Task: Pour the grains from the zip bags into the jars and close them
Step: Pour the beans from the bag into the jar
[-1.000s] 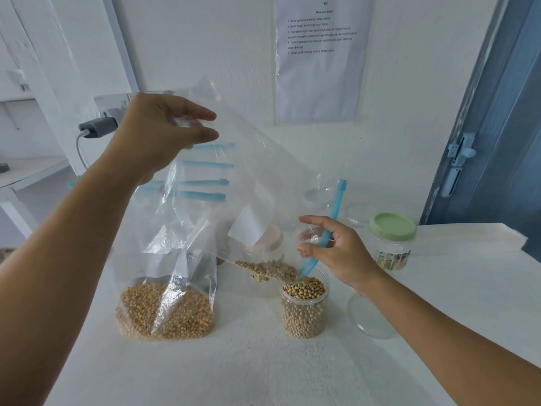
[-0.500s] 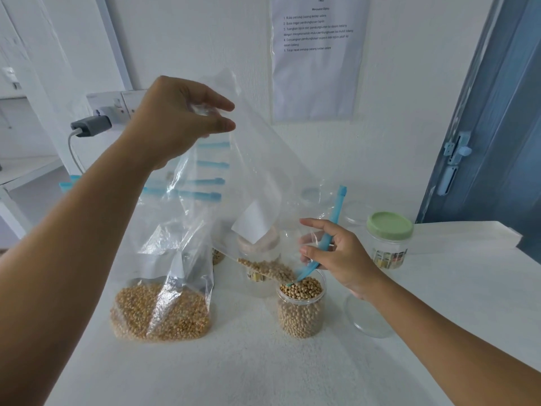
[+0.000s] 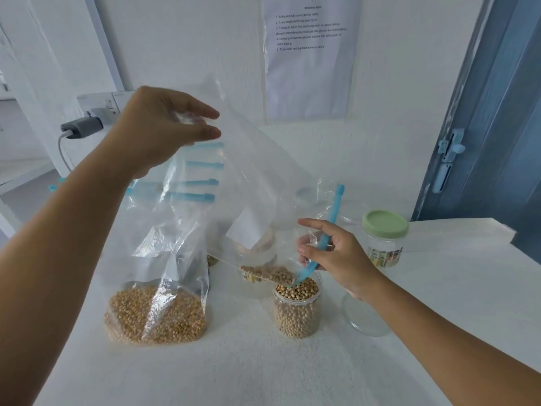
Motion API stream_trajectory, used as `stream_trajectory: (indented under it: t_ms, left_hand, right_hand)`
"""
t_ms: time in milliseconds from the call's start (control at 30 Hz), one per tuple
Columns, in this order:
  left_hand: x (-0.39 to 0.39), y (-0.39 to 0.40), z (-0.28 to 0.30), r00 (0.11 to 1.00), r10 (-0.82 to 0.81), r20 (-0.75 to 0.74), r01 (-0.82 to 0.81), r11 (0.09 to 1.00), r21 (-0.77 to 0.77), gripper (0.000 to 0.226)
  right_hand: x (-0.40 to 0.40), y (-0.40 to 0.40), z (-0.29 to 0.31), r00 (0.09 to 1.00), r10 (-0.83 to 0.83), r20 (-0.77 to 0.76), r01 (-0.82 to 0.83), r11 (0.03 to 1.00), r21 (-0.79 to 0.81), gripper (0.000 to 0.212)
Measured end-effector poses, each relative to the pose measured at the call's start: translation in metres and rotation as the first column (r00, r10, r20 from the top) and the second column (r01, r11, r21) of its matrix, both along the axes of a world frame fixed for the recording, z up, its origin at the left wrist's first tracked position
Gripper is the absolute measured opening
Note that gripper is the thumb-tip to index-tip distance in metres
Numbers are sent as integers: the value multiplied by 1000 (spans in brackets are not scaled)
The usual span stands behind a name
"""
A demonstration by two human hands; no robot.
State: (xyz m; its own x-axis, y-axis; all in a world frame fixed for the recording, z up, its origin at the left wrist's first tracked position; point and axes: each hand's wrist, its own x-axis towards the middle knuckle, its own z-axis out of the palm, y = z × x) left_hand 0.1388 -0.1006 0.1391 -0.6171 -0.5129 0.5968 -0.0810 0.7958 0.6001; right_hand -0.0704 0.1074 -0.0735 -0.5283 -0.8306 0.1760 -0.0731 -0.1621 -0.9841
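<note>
Pinching the zip bag [image 3: 263,159], both hands unmoved; perhaps fewer grains [image 3: 268,273] remain above the jar [image 3: 297,309].

A single wide-angle view from the person's head looks forward and down across the white table [image 3: 292,370], close enough that both forearms enter from the lower corners of the frame. The wall [image 3: 205,39] with a printed sheet [image 3: 310,54] fills the upper frame, and a blue door [image 3: 497,127] bends along the right edge.
</note>
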Motion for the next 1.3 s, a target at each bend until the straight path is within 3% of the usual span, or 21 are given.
stream_trajectory:
  t_ms: [1000,1133,1300]
  left_hand:
    - [-21,21,5,994,10,105,-2,998,-70,28]
    - [-13,31,9,969,-37,246,61,994,-93,30]
    - [5,34,11,893,-177,414,210,977,-36,57]
  right_hand:
    - [2,5,-11,999,-35,22,34,999,23,42]
    - [5,5,-14,1000,13,4,-13,999,46,42]
    - [0,6,-14,999,-36,11,36,999,31,41]
